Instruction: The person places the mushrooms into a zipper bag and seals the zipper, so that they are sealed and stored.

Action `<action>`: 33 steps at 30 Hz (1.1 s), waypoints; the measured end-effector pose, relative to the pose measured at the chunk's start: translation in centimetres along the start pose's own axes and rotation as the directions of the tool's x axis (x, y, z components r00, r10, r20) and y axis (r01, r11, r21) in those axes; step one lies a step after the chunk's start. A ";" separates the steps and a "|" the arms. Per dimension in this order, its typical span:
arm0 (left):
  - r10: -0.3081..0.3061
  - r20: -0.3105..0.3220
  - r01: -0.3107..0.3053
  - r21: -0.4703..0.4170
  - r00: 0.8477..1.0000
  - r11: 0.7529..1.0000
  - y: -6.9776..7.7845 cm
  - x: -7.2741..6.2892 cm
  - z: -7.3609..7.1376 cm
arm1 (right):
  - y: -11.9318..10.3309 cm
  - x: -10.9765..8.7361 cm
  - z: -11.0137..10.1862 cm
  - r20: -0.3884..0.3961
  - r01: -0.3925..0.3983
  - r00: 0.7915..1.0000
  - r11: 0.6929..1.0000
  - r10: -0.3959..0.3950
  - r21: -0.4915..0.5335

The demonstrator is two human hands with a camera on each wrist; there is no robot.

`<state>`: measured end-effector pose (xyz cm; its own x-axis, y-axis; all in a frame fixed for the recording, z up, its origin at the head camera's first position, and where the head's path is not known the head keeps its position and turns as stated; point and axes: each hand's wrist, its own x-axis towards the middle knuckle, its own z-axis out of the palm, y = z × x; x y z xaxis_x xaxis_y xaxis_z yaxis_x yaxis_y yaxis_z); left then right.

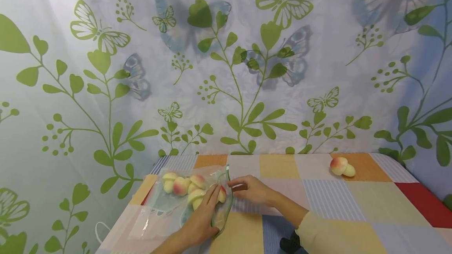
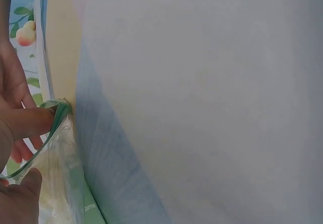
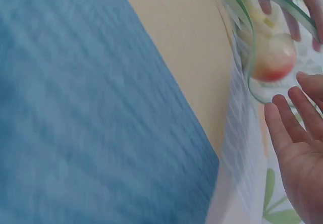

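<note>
A clear plastic bag [image 1: 146, 216] with a green-edged mouth lies at the left of the table. Inside are several cream mushroom-shaped pieces [image 1: 180, 186] with reddish caps. My left hand [image 1: 201, 222] holds the bag near its mouth, long fingers over the upper layer and thumb low by the green edge. In the left wrist view, the green strip [image 2: 60, 114] loops at a fingertip. The mouth gapes in the right wrist view, one red-capped piece [image 3: 275, 57] just inside. My right hand [image 1: 254, 190] has nothing in its fingers, which are spread with tips right at the mouth.
Another mushroom-shaped pair [image 1: 341, 167] lies at the table's far right. A patchwork cloth [image 1: 332, 195] covers the table. Behind it hangs a curtain [image 1: 226, 69] printed with leaves and butterflies. A white cord [image 1: 100, 232] curves by the left edge.
</note>
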<state>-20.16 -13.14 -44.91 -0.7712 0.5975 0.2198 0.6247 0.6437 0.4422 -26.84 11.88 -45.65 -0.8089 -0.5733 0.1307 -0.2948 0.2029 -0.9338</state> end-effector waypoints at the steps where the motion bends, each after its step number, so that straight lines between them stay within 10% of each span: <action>1: 0.001 0.000 -0.001 0.001 1.000 1.000 0.0 0.0 0.0 | 0.0 -0.2 -0.3 -0.011 -0.002 1.000 1.000 0.002 -0.001; 33: -0.004 -0.008 0.004 -0.020 1.000 1.000 0.2 -0.2 0.0 | -0.8 -6.4 -9.7 -0.186 -0.049 0.982 0.997 0.037 -0.060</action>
<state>-19.86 -13.16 -44.89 -0.7746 0.5912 0.2248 0.6192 0.6363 0.4601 -26.34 23.12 -42.48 -0.8997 -0.4077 0.1558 -0.2848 0.2778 -0.9175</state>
